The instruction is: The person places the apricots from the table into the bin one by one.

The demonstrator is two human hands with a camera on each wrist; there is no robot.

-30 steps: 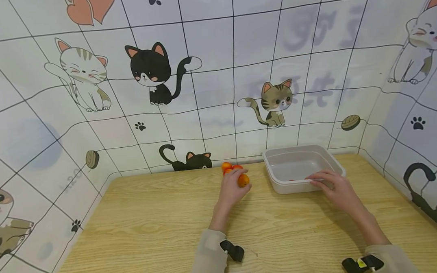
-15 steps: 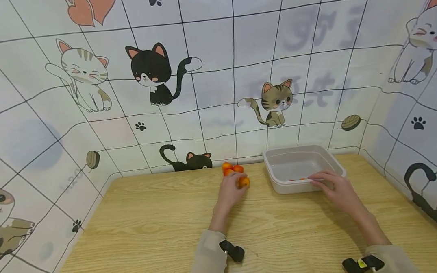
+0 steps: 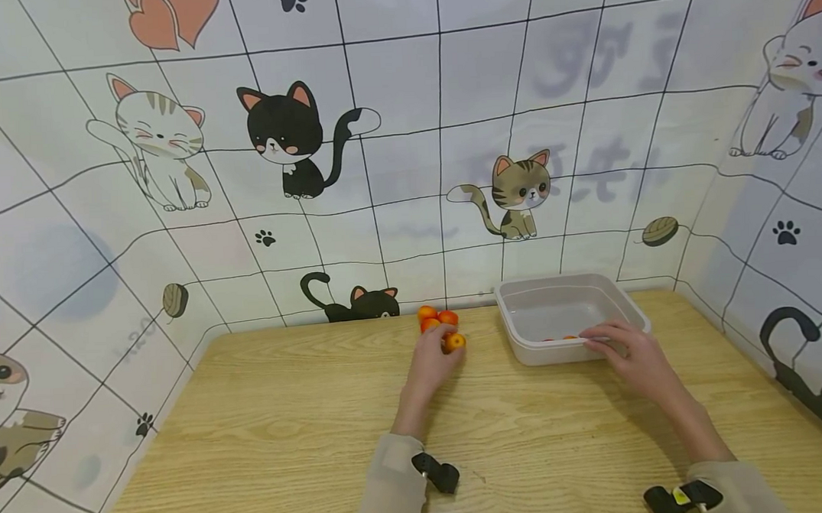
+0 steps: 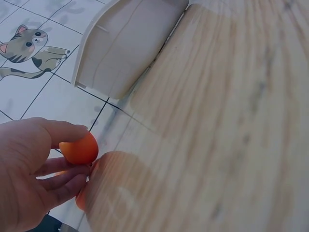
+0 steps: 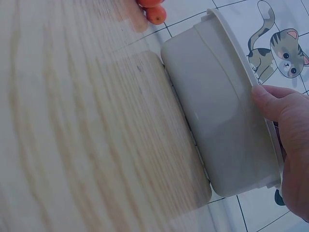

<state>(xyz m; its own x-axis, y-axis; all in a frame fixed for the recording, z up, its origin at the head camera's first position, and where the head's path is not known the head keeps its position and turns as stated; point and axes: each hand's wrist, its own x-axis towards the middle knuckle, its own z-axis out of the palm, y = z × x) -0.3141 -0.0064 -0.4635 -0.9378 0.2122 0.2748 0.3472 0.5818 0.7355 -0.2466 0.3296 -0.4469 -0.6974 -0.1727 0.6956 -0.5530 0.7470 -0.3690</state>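
My left hand (image 3: 432,360) pinches a small round orange fruit (image 3: 455,342) between thumb and fingers; its exact kind is hard to tell. Just beyond the fingertips, several similar orange-red fruits (image 3: 446,317) sit in a cluster at the table's back edge. In the left wrist view the held fruit (image 4: 81,148) shows under a fingertip. My right hand (image 3: 632,350) grips the near rim of a pale plastic box (image 3: 546,351), thumb outside and fingers over the rim, as the right wrist view shows. Bits of red and orange peek above that rim inside the box; most is hidden.
The wooden table (image 3: 287,422) ends at a wall (image 3: 406,149) covered in cat prints. The box stands near the back right, close to the wall. Straps with small black devices (image 3: 437,472) are on both wrists.
My left hand has drawn slightly back toward me with the fruit, uncovering more of the cluster. An orange bit now shows inside the box beside my right fingertips. The right hand stays at the rim.
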